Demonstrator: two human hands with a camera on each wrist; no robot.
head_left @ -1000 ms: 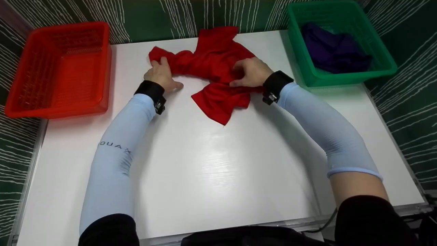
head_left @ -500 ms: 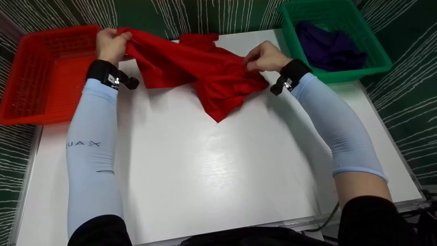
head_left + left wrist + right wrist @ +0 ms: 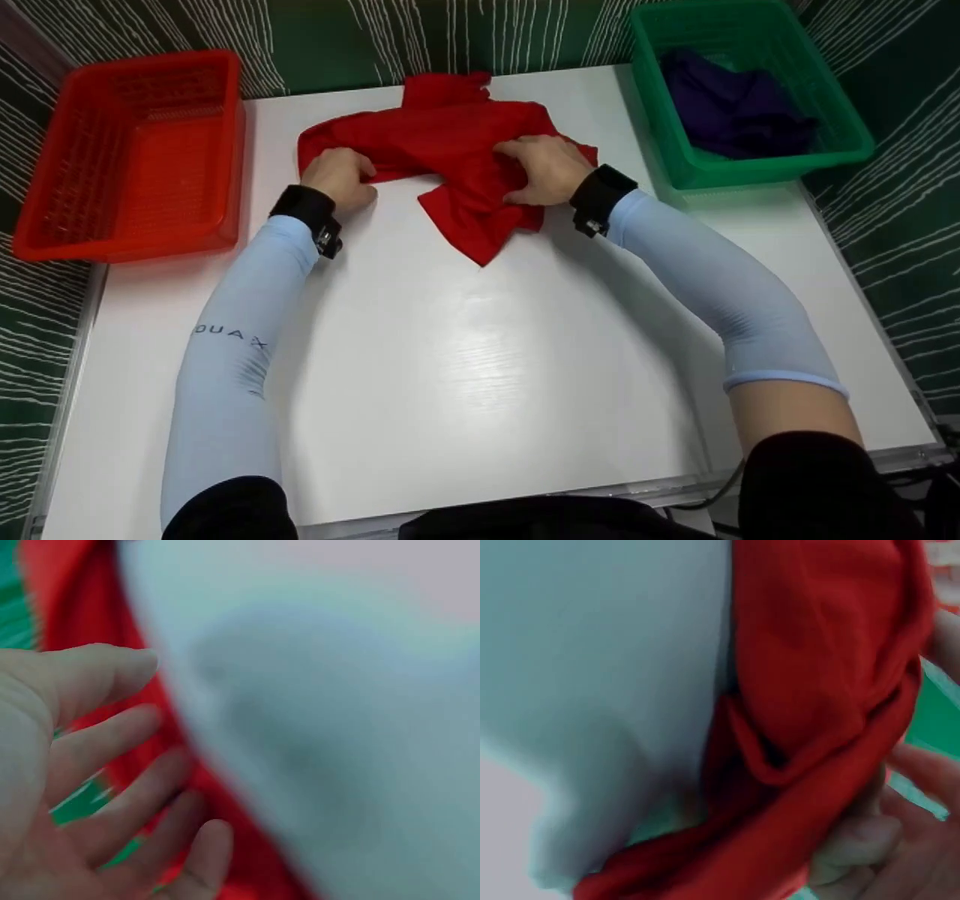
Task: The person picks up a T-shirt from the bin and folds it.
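A crumpled red shirt lies along the far side of the white table, one pointed corner toward the front. My left hand is at its left end, fingers on the near edge. In the left wrist view that hand's fingers are spread and loosely straight over the red fabric. On the shirt's right part is my right hand, thumb and forefinger apart. The right wrist view shows curled fingers of that hand against a bunched fold; the cloth hides part of them.
A red plastic basket stands at the left of the table. At the back right stands a green basket with a purple cloth in it. A green wall with white streaks borders the far edge.
My left hand lifted the shirt's left end toward the red basket, then came back down and released it. The left part now lies broader and flatter. My right hand stayed near the right part.
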